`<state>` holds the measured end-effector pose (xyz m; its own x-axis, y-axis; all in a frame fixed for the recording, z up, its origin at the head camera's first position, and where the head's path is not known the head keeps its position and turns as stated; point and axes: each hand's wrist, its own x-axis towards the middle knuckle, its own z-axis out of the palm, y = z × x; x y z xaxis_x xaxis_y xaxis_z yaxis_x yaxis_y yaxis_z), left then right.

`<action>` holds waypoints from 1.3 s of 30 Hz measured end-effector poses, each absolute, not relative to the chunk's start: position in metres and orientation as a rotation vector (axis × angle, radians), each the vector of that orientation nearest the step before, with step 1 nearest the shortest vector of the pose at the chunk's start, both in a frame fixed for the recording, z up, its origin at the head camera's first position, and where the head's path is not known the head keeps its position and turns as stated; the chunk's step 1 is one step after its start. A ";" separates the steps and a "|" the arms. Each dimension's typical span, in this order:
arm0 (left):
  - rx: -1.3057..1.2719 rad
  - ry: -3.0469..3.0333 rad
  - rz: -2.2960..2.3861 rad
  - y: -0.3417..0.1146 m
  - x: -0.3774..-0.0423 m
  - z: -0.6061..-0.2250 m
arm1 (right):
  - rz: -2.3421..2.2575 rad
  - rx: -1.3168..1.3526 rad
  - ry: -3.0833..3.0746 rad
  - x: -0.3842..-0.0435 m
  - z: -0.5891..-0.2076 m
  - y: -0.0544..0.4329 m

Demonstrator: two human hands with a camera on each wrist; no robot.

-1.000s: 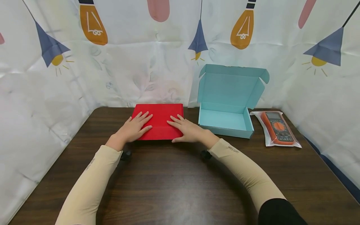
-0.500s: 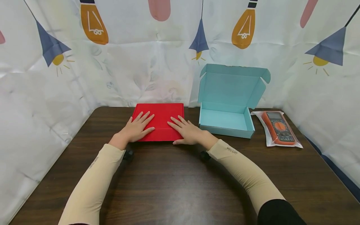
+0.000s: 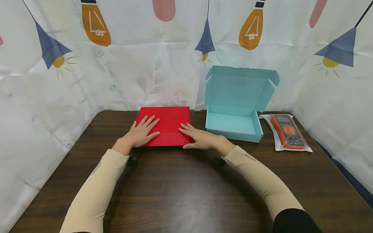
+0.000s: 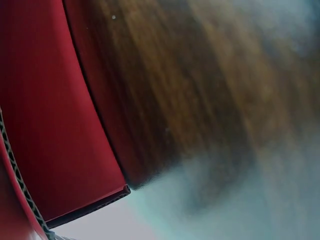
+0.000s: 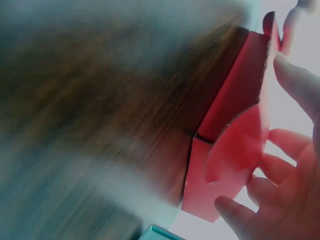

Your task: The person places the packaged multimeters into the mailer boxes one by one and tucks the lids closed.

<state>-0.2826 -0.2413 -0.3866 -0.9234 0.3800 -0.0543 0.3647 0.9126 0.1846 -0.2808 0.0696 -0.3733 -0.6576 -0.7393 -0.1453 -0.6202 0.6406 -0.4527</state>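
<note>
A red cardboard box (image 3: 164, 124) lies at the back of the table with its lid down. My left hand (image 3: 140, 133) rests on the left part of the lid, fingers straight and spread. My right hand (image 3: 201, 137) touches the lid near its right front corner, fingers extended and the thumb toward the front edge. In the right wrist view, a rounded flap (image 5: 235, 145) hangs outside the box's side below my right fingers (image 5: 282, 167). The left wrist view has the box's front wall (image 4: 60, 125) and the lid's corrugated edge, but not the left hand.
An open light-blue box (image 3: 230, 124) stands right of the red one, lid upright. Beyond it, an orange multimeter (image 3: 288, 132) lies in a clear plastic bag. The dark wooden table (image 3: 175, 194) meets a patterned cloth (image 3: 175, 74) behind.
My right hand has shifted right toward the red box's right edge. My left hand moved slightly right at first, then stayed. The blue box and multimeter have not moved.
</note>
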 end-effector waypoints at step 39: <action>0.537 2.926 0.325 -0.240 -0.282 -0.380 | -1.075 -0.774 2.551 -0.259 -0.383 0.082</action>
